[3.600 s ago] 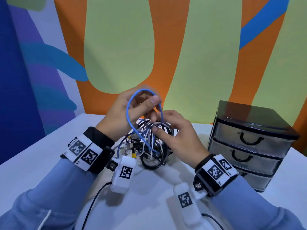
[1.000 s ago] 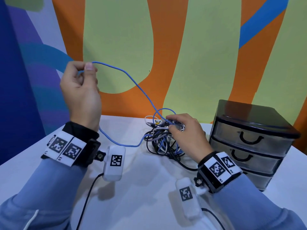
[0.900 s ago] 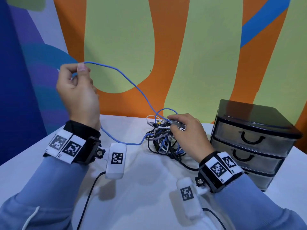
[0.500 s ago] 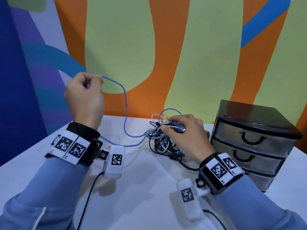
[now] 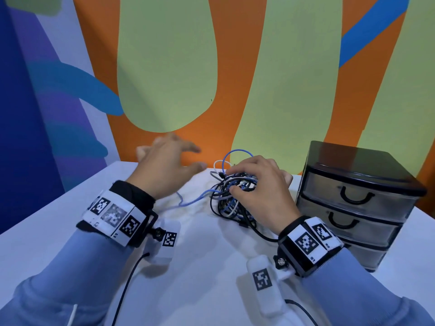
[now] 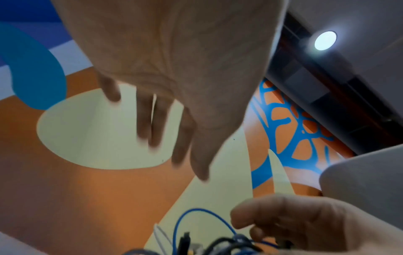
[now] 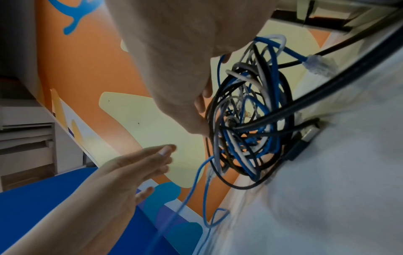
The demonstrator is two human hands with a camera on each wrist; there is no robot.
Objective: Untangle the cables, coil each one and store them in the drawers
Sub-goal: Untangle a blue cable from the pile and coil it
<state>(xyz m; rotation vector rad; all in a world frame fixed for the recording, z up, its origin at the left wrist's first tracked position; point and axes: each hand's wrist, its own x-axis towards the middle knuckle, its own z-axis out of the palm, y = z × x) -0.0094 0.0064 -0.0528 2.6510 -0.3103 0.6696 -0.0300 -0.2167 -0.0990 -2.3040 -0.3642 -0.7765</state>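
Right hand: lying on the cable tangle mid-tabletop, fingers curling into its strands. Blue cable: trailing leftward under the left hand, which is hovering with fingers spread, holding nothing. Three-drawer unit: standing just right of the tangle.

Cable tangle: blue, white, grey and black cables knotted together on the white surface, centre frame. One light blue cable trails loose to its left. Three-drawer unit, black frame, translucent fronts, all closed, right of frame.
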